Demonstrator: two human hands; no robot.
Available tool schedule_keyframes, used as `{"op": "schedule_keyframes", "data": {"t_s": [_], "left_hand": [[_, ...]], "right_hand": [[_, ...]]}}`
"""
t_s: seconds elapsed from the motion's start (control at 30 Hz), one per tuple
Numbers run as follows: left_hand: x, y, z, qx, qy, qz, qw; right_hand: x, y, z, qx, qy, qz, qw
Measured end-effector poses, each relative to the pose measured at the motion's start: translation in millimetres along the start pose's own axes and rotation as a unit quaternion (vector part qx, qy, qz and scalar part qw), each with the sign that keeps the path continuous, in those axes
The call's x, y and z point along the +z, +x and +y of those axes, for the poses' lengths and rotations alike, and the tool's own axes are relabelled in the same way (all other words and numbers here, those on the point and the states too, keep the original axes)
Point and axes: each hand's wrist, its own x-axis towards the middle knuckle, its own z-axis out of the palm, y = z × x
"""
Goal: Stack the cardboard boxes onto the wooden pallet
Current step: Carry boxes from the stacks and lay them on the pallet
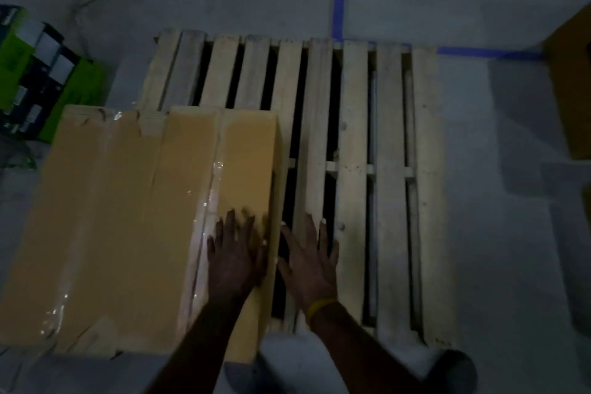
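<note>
Cardboard box lies on the left part of wooden pallet | left hand flat on its top, fingers spread | right hand open over the slats, fingers splayed, yellow wristband | green-black cartons far left on grey floor

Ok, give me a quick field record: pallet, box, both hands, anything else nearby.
pallet: wooden pallet on the floor, right part bare slats
box: taped cardboard box lying on the pallet's left side, overhanging its left edge
left hand: flat on box top, near its right edge
right hand: fingers spread, over the slats beside the box
nearby: second brown box at far right; green cartons at left
</note>
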Motion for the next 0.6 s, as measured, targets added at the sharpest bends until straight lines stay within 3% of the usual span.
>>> {"op": "schedule_keyframes", "data": {"t_s": [0.17,0.43,0.6], "left_hand": [[14,-11,95,0.033,-0.006,-0.011,0.999],[28,-49,253,0.049,-0.01,0.02,0.999],[52,-73,350,0.054,-0.043,-0.011,0.998]], "right_hand": [[-63,-11,88,0.01,-0.026,0.077,0.997],[-152,-55,230,0.023,-0.03,0.108,0.993],[-194,-86,308,0.038,-0.05,0.143,0.988]]}}
